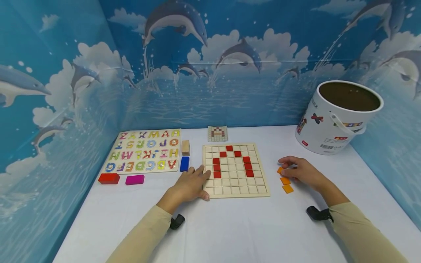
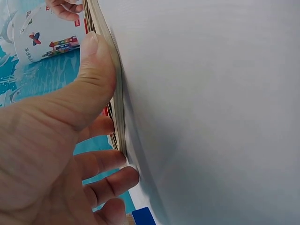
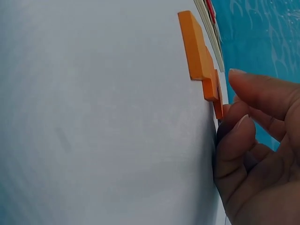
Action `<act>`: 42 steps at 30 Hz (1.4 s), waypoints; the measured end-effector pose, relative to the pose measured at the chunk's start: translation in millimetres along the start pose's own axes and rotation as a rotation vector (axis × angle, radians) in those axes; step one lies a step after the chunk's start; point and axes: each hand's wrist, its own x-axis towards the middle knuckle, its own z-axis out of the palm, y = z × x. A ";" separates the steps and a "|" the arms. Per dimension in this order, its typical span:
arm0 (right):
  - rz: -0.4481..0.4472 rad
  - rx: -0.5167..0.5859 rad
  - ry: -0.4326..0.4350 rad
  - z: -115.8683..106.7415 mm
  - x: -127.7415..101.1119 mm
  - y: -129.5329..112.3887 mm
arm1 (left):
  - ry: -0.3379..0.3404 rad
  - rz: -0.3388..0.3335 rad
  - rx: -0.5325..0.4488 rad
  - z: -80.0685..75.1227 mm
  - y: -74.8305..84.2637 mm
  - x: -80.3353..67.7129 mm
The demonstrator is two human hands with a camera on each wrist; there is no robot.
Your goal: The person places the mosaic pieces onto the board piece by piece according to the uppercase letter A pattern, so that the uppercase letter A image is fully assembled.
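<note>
**Dolphin walls, white table, two hands at a grid board**

Dolphin-printed blue walls are closing in a white table [image 1: 230,226] in the head view. On it a wooden grid board [image 1: 235,170] is lying flat, carrying red tiles [image 1: 229,157] in an arch shape. The left hand [image 1: 190,184] is resting at the board's left edge, fingers fairly straight, thumb at the near corner. The right hand [image 1: 300,171] is lying right of the board, fingertips curling over the farthest of three orange tiles [image 1: 284,180]. An alphabet puzzle [image 1: 144,150], a blue block [image 1: 184,163], a red block [image 1: 109,178], a magenta block [image 1: 135,179], a small card [image 1: 218,133] and a white bucket [image 1: 338,117] are standing around.

Left wrist: the thumb [image 2: 93,79] is pressing the board's edge [image 2: 115,93], the other fingers lying along it, grasping nothing.

Right wrist: the fingers [image 3: 243,140] are pinching the end tile of the orange row [image 3: 199,51], which is lying on the table.
</note>
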 end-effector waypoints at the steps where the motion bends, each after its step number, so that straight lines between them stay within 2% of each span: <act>1: -0.001 -0.009 0.001 0.5 -0.1 -0.5 | 0.000 0.001 0.002 -0.1 0.0 0.1; 12: 0.006 -0.119 0.024 9.4 -0.8 -10.7 | 0.008 0.005 -0.007 0.7 -0.4 -1.2; 23: 0.005 -0.144 0.049 7.9 2.4 -15.2 | 0.007 0.000 -0.009 1.2 -1.5 -1.4; 26: -0.007 -0.077 0.067 3.2 6.1 -16.5 | 0.009 0.002 -0.012 1.1 -1.0 -1.7; 31: -0.020 0.135 0.087 4.3 15.9 -29.3 | 0.009 0.000 -0.001 0.8 -1.0 -1.8; 35: -0.016 0.282 0.083 16.7 26.3 -47.6 | 0.004 -0.001 -0.001 0.9 -1.1 -1.6; 42: -0.030 0.405 -0.009 47.5 43.9 -75.8 | 0.004 -0.001 -0.001 0.7 -0.9 -0.9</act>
